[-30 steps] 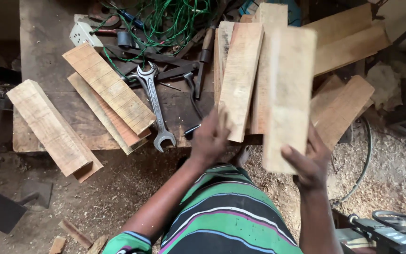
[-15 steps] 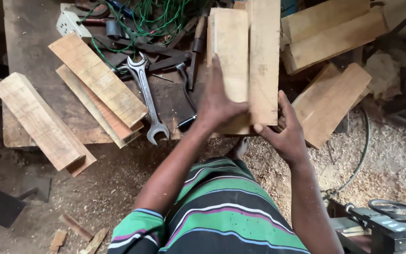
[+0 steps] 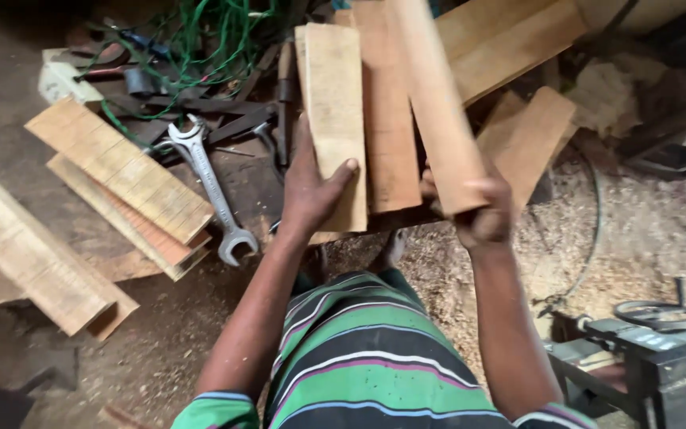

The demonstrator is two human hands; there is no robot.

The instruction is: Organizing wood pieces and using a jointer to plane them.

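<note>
Against the near edge of the workbench (image 3: 9, 111), a pale wooden plank (image 3: 335, 119) lies flat with its long axis running away from the person. The left hand (image 3: 311, 187) grasps its near end, thumb hooked over the right edge and palm against the left side. Just right of that plank, touching it, lies a darker plank (image 3: 387, 111), parallel to it. Right of both, the right hand (image 3: 478, 210) is clenched around the near end of a reddish board (image 3: 438, 103), raised and tilted above the pale plank's neighbour, its far end pointing away; it looks blurred. The left hand is nearer the pale plank. Left of the pale plank lie a large open-ended spanner (image 3: 212, 187), stacked boards (image 3: 121, 175) and a tangle of green wire (image 3: 192, 40). Sawdust (image 3: 597, 238) covers the floor to the right.
</note>
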